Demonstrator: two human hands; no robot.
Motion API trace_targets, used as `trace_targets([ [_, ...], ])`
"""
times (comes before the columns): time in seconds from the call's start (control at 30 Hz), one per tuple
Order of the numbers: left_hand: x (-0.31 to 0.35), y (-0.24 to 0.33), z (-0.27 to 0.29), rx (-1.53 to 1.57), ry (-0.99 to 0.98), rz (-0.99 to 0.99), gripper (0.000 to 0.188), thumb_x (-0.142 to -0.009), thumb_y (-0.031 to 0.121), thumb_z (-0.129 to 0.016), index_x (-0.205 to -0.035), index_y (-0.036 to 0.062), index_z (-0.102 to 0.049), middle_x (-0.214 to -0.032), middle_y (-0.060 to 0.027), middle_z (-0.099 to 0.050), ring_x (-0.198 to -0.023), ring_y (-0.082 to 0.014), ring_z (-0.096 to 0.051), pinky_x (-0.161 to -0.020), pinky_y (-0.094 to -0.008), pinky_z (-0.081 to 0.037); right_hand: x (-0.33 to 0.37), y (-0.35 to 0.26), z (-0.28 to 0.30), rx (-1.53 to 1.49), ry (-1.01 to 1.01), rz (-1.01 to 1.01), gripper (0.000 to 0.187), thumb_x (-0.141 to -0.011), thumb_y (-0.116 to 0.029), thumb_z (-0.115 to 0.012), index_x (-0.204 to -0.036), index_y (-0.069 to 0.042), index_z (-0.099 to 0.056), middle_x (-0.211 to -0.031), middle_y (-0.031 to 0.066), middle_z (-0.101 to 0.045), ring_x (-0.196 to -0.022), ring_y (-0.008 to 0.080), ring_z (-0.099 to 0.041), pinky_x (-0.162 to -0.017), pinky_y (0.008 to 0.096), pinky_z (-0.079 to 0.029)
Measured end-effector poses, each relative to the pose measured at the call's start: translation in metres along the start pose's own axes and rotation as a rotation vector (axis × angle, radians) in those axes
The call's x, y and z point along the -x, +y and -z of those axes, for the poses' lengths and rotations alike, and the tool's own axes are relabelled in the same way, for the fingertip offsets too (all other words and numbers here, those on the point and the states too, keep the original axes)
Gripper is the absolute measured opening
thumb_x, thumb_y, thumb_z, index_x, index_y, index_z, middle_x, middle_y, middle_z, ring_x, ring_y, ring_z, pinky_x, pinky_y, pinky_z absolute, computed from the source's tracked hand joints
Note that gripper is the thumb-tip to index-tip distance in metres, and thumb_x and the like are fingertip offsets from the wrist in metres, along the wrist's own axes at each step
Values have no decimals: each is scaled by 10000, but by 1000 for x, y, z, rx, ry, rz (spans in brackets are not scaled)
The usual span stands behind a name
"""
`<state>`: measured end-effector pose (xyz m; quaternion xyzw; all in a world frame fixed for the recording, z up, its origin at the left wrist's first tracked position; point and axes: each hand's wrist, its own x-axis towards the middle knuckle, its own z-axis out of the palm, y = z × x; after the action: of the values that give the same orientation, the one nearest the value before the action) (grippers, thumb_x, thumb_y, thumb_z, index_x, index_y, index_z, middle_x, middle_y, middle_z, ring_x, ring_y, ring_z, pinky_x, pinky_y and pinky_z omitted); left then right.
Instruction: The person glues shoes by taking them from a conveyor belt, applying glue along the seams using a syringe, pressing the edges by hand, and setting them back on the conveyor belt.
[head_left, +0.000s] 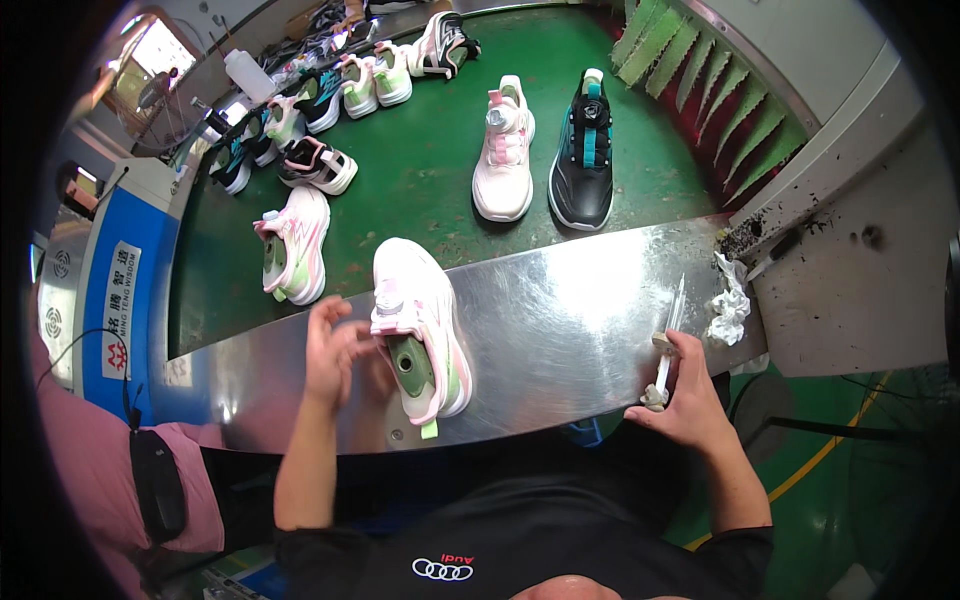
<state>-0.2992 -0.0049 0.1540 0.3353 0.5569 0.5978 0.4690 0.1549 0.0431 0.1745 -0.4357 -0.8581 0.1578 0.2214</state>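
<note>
A white and pink sneaker [420,320] with a green insole and a round dial lies on the steel edge of the table, its heel toward me. My left hand [338,350] is just left of the shoe's opening, fingers apart and slightly bent, with nothing in it. Farther right, my right hand [695,395] is closed around a slim pointed tool [664,372]. This tool has a clear tip, a pale shaft and a lumpy lower end; its exact kind is unclear. Beyond that sneaker stand a pink shoe [503,160] and a black and teal shoe [585,160].
A pink and white shoe [297,245] lies left on the green belt [420,170], with several more shoes behind it. Crumpled white paper [730,300] sits on the right of the steel. Green strips [700,80] hang at the far right. A person in pink [110,470] is at my left.
</note>
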Motion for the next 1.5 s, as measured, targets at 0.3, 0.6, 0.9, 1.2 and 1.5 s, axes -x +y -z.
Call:
trace_targets([
  [0.3,-113,3,-8,-455,-127,343,359,-897,374,-576,-947,19,-597,-757,-8,-563,-640,-100,-552,-576,-246,-478,26,-15,9,-752,-144,-419,1173,-606,-292,-853,-1454,-33,-86,-1315,158,-348,-1154,249,-430,-945,350,-385],
  [0.6,-53,26,-65,214,-288,-6,463,-793,165,-684,-1138,0,-423,-1008,-114,-575,-900,-183,-603,-790,-341,-520,17,-41,9,-1313,16,-349,1185,-507,-555,-838,-1400,-78,-221,-1159,93,-453,-802,159,-493,-659,268,-406],
  [0.9,-15,8,-69,582,-384,-3,576,-692,116,-751,-1196,43,-482,-1051,-73,-589,-981,-186,-581,-873,-340,-475,-50,-90,9,-1767,-201,-52,1229,-528,-732,-729,-1426,-69,-213,-1135,222,-494,-981,247,-495,-812,327,-377],
  [1.2,-7,5,-60,503,-514,-152,622,-633,62,-788,-1170,62,-475,-1103,-146,-589,-1031,-250,-587,-886,-381,-484,-95,-141,3,-2023,-452,86,1133,-577,-755,-686,-1375,-48,-304,-1134,252,-493,-1027,305,-475,-873,386,-335],
  [1.5,3,11,-63,412,-581,-236,596,-632,63,-812,-1144,39,-508,-1104,-158,-596,-1049,-237,-584,-901,-380,-474,-101,-152,-2,-1974,-469,71,1133,-576,-776,-666,-1344,-15,-329,-1084,259,-510,-991,309,-484,-816,409,-350],
])
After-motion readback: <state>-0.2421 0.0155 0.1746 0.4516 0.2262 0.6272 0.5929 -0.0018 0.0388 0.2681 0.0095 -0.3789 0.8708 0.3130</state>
